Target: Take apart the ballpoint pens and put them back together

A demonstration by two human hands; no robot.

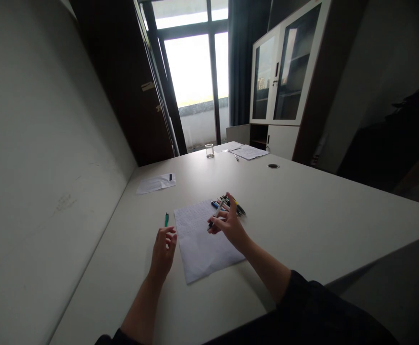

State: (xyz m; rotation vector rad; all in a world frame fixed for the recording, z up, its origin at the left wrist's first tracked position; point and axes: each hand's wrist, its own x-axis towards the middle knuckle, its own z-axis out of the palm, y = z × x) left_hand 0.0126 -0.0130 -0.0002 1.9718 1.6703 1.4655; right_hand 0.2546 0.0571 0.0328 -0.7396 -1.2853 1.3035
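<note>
A white pen (220, 209) with a dark tip slants in my right hand (230, 224), which is closed on it above the paper. The sheet of paper (205, 254) lies flat in front of me, with handwriting across its upper half. Behind my right hand is a pile of pens (238, 207) in several colours, partly hidden by the fingers. My left hand (164, 247) rests by the paper's left edge, its fingers loosely curled and apart, with nothing in them. Just beyond those fingers lies a green pen (167, 220) on the table.
On the white table (123, 268) a glass jar (209, 151) stands near the far edge. Right of it are papers (250, 152) with a pen (236, 156) and a round cable hole (273, 166). Another sheet (155, 183) lies far left, beside the wall (51, 191).
</note>
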